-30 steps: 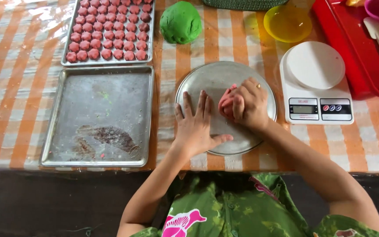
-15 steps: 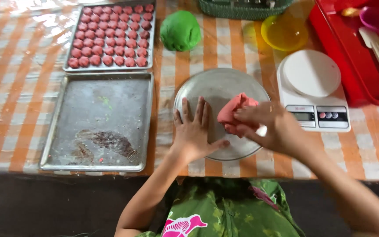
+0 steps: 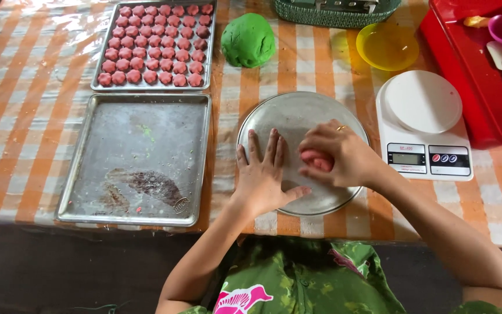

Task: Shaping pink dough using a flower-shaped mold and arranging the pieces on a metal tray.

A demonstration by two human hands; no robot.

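One pink dough lump (image 3: 316, 161) sits grasped under the right hand's (image 3: 339, 156) curled fingers (image 3: 315, 139); left hand (image 3: 264, 174) flat.

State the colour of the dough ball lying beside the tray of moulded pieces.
Green; the dough ball shows in the head view.

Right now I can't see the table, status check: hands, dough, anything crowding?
Left hand flat on round metal plate. Right hand curled over pink dough. Kitchen scale close on the right, not touching.
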